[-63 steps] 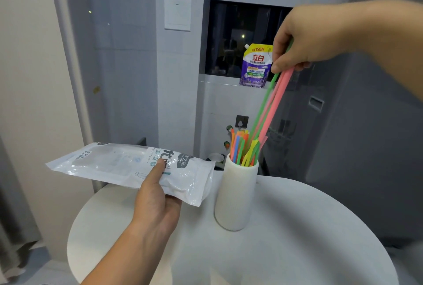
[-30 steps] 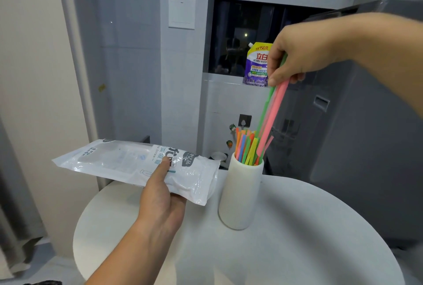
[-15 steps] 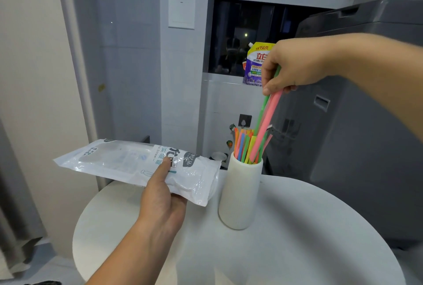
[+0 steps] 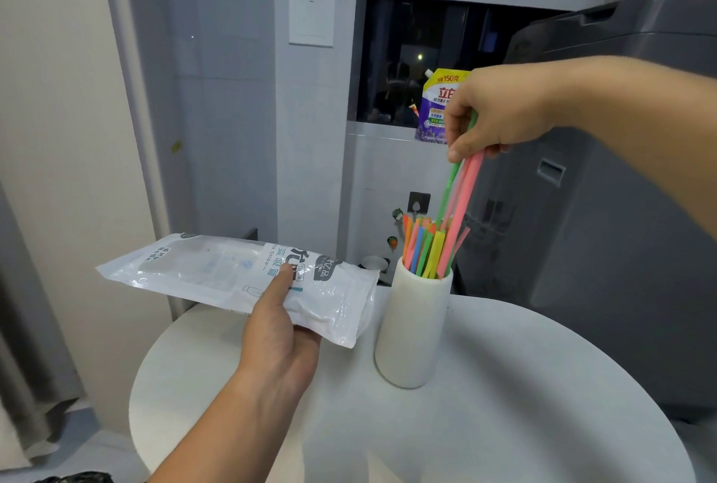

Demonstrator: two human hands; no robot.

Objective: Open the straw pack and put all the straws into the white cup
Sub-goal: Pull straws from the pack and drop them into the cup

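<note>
Thin pink and green straws (image 4: 461, 203) slant from 1 o'clock down to 7, their lower ends inside the white cup (image 4: 415, 327). The right hand (image 4: 492, 114) pinches their tops. At the cup's 9 o'clock, the left hand (image 4: 279, 339) grips the clear straw pack (image 4: 217, 273), which lies 9-to-3.

The white ribbed cup (image 4: 413, 327) is standing upright, colourful straws (image 4: 423, 250) poking above its rim. A few long pink and green straws (image 4: 466, 197) are slanting down into its mouth. The clear straw pack (image 4: 217, 269) is hanging level just left of the cup.
</note>
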